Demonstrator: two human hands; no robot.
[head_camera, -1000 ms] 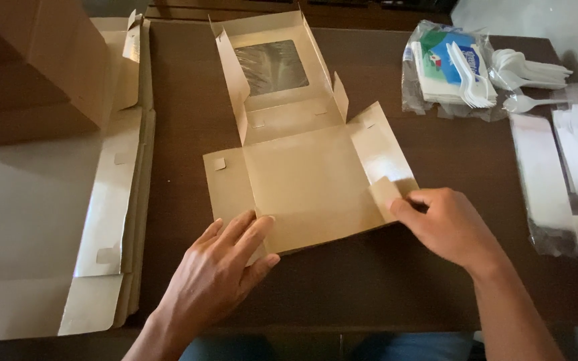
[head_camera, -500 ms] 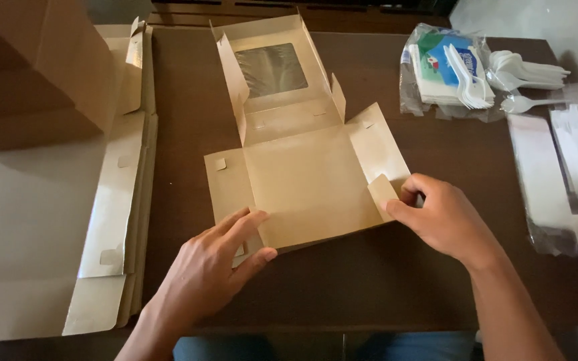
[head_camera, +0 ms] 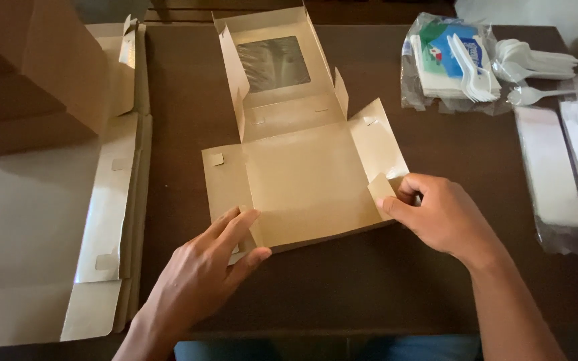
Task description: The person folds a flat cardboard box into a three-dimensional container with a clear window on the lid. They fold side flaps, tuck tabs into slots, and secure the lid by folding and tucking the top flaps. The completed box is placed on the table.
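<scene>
Flat kraft window box blank dead centre on the dark table. Looks light, thin and bendy, so creases easily; best gripped at flaps near fold lines. Right hand pinching corner tab at 4 o'clock, left hand pressing with flat, unclenched fingers at 7.

My right hand has crept up the cardboard box corner, seemingly folding its small tab inward; my left hand slid slightly forward.
</scene>
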